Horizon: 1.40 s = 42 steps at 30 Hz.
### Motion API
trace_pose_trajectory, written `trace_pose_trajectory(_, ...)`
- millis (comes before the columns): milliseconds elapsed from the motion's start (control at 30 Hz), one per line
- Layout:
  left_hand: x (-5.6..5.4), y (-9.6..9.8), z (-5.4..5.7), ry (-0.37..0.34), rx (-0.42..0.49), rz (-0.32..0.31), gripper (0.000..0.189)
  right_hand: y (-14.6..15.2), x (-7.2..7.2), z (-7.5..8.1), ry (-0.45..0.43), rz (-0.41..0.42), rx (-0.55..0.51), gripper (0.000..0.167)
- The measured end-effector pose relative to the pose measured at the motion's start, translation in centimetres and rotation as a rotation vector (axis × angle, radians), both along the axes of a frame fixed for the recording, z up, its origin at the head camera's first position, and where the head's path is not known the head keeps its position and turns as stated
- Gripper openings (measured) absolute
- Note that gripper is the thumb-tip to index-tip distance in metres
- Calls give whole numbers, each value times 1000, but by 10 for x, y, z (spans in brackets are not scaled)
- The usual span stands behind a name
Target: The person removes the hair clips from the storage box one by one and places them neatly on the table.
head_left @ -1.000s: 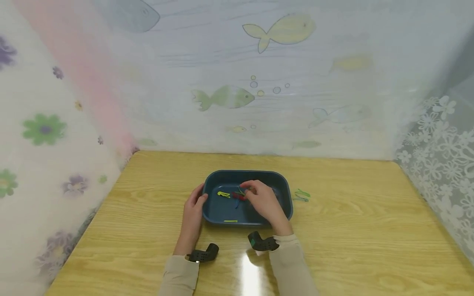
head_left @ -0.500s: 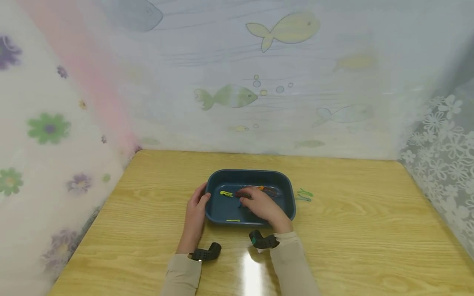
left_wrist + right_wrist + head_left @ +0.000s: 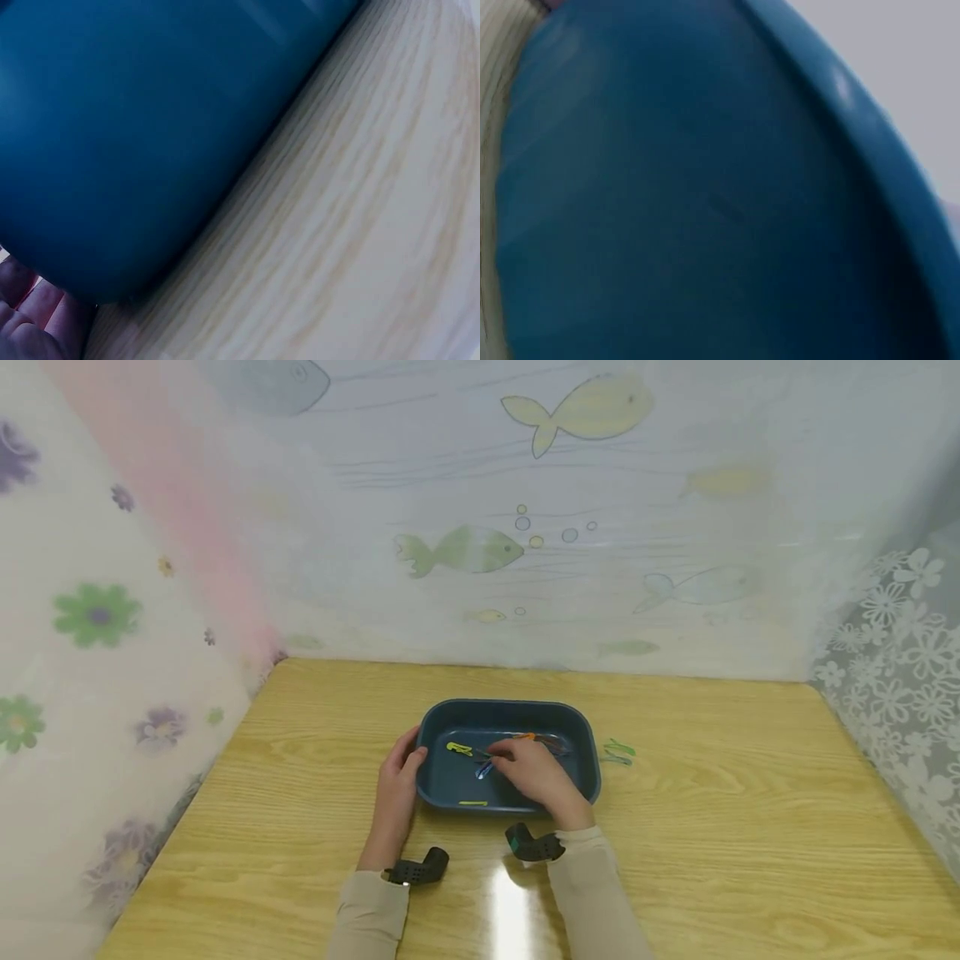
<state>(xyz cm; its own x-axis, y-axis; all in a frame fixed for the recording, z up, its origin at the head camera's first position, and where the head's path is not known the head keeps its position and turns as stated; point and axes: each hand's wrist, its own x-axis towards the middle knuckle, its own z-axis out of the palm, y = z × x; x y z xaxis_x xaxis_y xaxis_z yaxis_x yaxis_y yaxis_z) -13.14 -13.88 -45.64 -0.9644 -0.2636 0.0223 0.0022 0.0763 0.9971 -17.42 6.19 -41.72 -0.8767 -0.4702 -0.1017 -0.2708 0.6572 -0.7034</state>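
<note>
My left hand [image 3: 397,781] holds the left end of a dark blue plastic basin [image 3: 450,793], thumb at the rim and fingers along the outer wall. Some of its fingers [image 3: 41,307] show beside the basin's corner in the left wrist view. My right hand [image 3: 538,772] reaches inside, fingers bent at a small blue clip [image 3: 483,770] and a thin dark green piece [image 3: 482,753]; whether it pinches anything is hidden. A yellow clip [image 3: 459,748] lies just left of these fingertips. Beyond the hand are an orange clip [image 3: 527,737] and a reddish-brown piece [image 3: 553,744].
A yellow strip [image 3: 473,803] lies along the basin's near wall. On the wooden table [image 3: 720,802], right of the basin, lie a green V-shaped clip [image 3: 620,747] and a teal one [image 3: 617,760]. A patterned curtain [image 3: 450,635] borders the table's far edge.
My right hand first lowered over the pieces, then shifted slightly right, uncovering the blue clip. The red piece near its fingertips has gone from sight. My left hand stays on the basin.
</note>
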Motion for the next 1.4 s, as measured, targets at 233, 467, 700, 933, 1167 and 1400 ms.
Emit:
trace_pose_trajectory(233, -2, -1, -1, 2, -16, 5, 34, 2, 1, 2, 86, -49, 29, 25)
trace_pose_trajectory(467, -1, 1, -2, -28, -3, 2, 33, 3, 3, 1, 142, -63, 73, 32)
trace_pose_trajectory(700, -2, 1, -2, -13, -19, 3, 34, 5, 2, 2, 183, -97, 81, 25)
trace_pose_trajectory(933, -2, -1, -4, -13, -7, -1, 34, 5, 3, 0, 199, -100, 93, 20)
trace_pose_trajectory(1167, -3, 0, -3, -7, -9, 1, 35, 5, 3, 2, 195, -104, 78, 21)
trace_pose_trajectory(1400, -1, 1, -4, -16, -10, 7, 35, 4, 3, 0, 157, -82, 115, 22)
